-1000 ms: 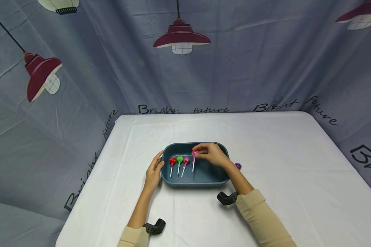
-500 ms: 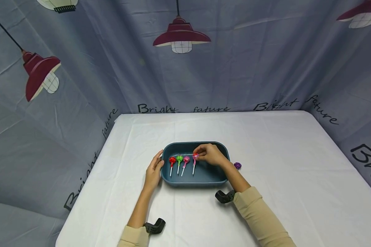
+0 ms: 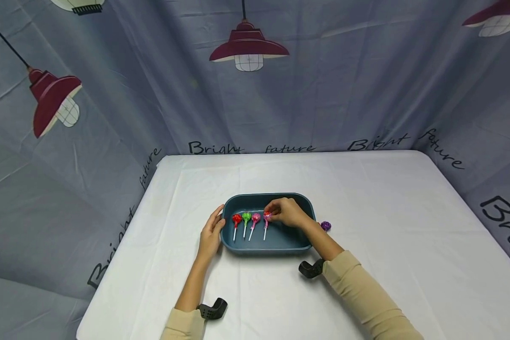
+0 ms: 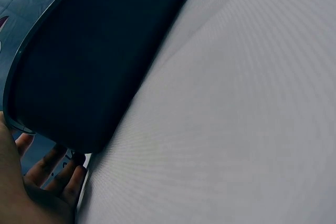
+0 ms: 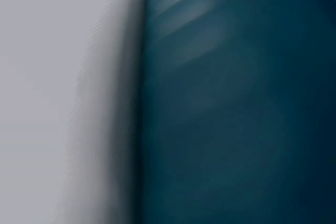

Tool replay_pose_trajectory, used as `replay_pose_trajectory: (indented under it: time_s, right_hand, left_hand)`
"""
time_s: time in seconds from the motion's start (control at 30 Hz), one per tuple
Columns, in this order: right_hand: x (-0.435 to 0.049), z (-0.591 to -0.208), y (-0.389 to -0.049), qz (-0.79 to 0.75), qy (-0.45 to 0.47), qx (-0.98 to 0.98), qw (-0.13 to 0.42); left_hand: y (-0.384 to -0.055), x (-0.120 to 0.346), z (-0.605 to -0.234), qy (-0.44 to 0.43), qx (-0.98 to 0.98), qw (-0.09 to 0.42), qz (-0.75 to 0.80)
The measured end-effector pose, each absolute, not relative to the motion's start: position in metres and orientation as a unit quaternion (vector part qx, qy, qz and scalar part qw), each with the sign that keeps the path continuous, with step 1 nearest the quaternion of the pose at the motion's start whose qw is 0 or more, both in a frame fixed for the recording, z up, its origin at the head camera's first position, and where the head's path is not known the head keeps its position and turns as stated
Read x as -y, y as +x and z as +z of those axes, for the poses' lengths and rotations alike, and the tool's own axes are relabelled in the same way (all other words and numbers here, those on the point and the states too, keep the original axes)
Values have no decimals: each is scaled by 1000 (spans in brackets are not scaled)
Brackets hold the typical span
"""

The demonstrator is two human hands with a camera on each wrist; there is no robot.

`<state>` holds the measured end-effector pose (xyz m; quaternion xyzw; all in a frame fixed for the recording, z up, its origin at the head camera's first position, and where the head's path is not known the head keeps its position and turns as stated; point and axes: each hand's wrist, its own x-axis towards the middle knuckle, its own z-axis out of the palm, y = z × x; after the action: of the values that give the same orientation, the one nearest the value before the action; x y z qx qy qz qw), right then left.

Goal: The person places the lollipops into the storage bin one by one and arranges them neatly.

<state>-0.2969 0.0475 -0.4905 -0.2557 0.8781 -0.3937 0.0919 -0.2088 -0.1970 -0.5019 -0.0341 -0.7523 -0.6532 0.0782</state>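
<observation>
- the background is filled by a grey curtain (image 3: 365,85), on which dark red hanging lamps (image 3: 249,47) and black handwritten-style words are printed.
- below it, the middle and lower part of the frame is taken up by a counter (image 3: 386,198) covered in white.
- near the centre of the frame, a dark teal tray (image 3: 291,238) with rounded corners is set on the counter.
- in the left half of the tray, three lollipops are laid in a row, sticks toward the bottom of the frame: a red lollipop (image 3: 236,220), a green lollipop (image 3: 246,217) and a pink lollipop (image 3: 255,218).
- just right of these, a pink-and-red lollipop (image 3: 266,224) is pinched by its head in the fingers of the right hand (image 3: 286,212); whether the tray's floor is touched by it cannot be told.
- the tray's left end is touched by the left hand (image 3: 210,233), whose fingers are extended and somewhat spread.
- beyond the tray's right end, a purple lollipop (image 3: 326,226) is partly hidden by the right forearm.
- beige sleeves (image 3: 369,302) are worn on both arms, and a black device (image 3: 214,309) is seen at the left wrist.
</observation>
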Motion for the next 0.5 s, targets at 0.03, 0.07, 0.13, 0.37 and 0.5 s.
replay_pose_trajectory:
  time_s: [0.03,0.07,0.13,0.37,0.5]
  right_hand:
    - [-47,-491,-297,-390,-259,-879,91]
    - [-47,-491,-296,-387,-263,-879,91]
    - [-47,-491,-296,-382,-268,-880,90]
    - [-46,-492,-297,-374,-283,-880,78]
    - [-45,-493,-297,-372,-285,-880,78]
  left_hand:
    - [-209,197,-502,-32,754,77,-652]
    - [-209,197,-502,-30,754,77,-651]
    - [-209,196,-502,-27,755,76,-650]
    - [-208,196,-501,-33,752,80,-653]
    - [-212,199,-509,-36,747,83,-659]
